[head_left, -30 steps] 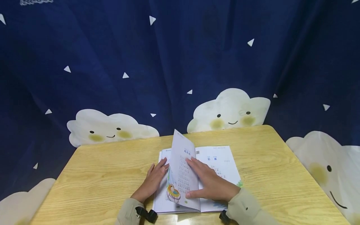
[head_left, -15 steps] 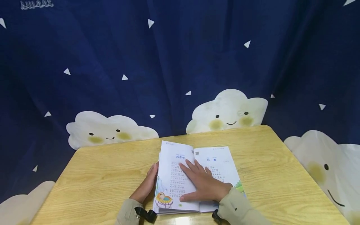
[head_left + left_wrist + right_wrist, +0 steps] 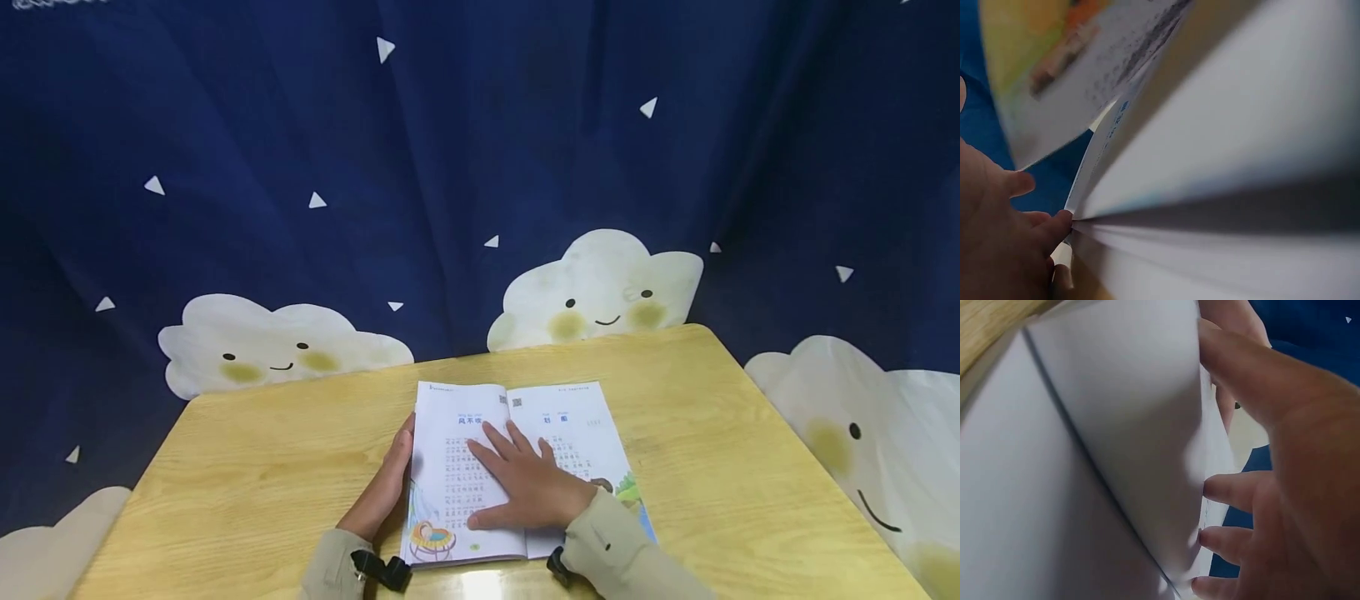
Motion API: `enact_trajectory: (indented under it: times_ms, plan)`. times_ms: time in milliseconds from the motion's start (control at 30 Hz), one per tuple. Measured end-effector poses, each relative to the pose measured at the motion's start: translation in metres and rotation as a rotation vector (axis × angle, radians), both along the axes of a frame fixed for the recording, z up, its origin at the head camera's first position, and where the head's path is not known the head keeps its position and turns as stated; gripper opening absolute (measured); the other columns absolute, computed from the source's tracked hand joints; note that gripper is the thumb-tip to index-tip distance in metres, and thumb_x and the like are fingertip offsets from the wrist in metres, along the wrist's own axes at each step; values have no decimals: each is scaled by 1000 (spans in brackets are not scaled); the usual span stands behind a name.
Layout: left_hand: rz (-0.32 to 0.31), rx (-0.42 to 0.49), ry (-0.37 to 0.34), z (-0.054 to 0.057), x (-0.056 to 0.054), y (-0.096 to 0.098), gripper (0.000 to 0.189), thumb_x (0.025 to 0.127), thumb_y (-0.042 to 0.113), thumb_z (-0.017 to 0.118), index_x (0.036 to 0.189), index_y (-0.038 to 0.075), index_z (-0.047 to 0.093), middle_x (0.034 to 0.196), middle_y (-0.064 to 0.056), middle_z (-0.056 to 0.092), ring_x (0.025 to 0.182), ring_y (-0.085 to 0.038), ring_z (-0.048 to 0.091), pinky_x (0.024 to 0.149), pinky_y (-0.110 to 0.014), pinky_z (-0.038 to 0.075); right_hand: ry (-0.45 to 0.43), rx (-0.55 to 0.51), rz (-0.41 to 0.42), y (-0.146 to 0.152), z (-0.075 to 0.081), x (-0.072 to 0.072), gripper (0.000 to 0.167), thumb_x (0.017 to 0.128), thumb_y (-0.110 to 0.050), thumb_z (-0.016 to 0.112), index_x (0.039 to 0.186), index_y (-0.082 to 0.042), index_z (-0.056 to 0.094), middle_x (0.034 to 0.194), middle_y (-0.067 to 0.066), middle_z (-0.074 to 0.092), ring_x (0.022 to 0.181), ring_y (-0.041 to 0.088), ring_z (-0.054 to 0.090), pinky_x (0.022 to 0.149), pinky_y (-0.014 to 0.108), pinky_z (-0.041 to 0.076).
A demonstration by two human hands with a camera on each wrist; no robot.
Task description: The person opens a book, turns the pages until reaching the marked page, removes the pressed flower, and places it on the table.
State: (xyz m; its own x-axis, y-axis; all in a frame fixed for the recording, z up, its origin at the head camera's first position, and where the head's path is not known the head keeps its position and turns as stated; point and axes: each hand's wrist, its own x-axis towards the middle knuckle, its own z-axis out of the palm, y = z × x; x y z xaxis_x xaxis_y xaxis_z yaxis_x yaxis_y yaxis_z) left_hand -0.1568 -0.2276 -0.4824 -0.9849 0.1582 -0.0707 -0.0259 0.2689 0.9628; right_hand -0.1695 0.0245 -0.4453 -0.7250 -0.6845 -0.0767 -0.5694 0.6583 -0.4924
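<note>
An open book (image 3: 450, 492) with printed text and coloured drawings lies on the table, its pages spread to both sides. My right hand (image 3: 528, 485) lies across the middle of the book with fingers spread, touching the left page near the fold. Along the left edge of the book stands my left hand (image 3: 386, 479) on its side, its fingertips partly hidden. In the left wrist view, fingers (image 3: 1054, 228) touch the page edges. The right wrist view has the fingertips (image 3: 1215, 537) of the right hand against the white page (image 3: 1129, 394).
The book rests near the front of a light wooden table (image 3: 270, 467). Behind the table hangs a dark blue curtain (image 3: 442, 167) printed with smiling clouds and white triangles. Black straps (image 3: 381, 568) circle the sleeved wrists.
A raised page has come down to the left and now lies flat under the right hand. The left hand has moved from on top of the left page to its outer edge.
</note>
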Motion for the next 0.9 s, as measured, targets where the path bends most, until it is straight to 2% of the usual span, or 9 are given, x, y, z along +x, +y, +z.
enact_trajectory:
  times_ms: [300,467,533,600,700,767,900]
  plan:
    - [13,-7,10,-3,1,-3,62,104,48,17,156,20,-1,162,-1,-7,147,-22,-11,115,-55,-6,60,62,14,-6,-8,0,92,77,-75,57,151,-25,36,160,8,18,145,40,9,100,76,17]
    - [44,-21,13,-4,3,-2,58,105,46,20,156,25,3,162,2,-10,147,-22,-9,114,-58,-6,133,110,19,-9,-10,2,91,78,-77,54,150,-24,38,160,9,20,145,42,11,98,76,21]
    - [40,-40,50,-4,3,0,57,106,41,24,157,22,8,162,-1,-8,147,-25,-7,113,-59,-5,151,129,17,-9,-10,4,91,78,-78,53,149,-24,38,159,9,21,145,42,12,97,77,23]
    - [10,-78,83,-6,4,1,56,105,36,32,156,19,15,162,-4,-6,148,-28,-5,114,-59,-1,156,144,11,-8,-9,6,91,77,-78,54,149,-24,40,159,10,23,144,42,14,96,77,24]
    - [-84,-195,166,-8,4,2,57,102,31,47,153,15,27,162,-7,3,148,-31,-1,115,-57,-1,160,161,8,-5,-7,9,91,76,-78,55,147,-24,42,158,11,26,143,44,17,94,78,26]
    - [-142,-269,216,-9,3,1,59,98,32,56,151,17,35,162,-5,10,148,-30,2,115,-55,-2,179,168,11,-5,-6,8,91,75,-78,55,147,-23,43,157,11,27,142,44,18,93,78,28]
    - [-187,-374,317,-11,-1,-4,59,90,36,66,144,21,47,160,-5,22,147,-32,7,113,-58,-6,218,160,26,-9,-5,1,90,77,-78,54,148,-24,42,157,11,26,142,44,18,94,77,28]
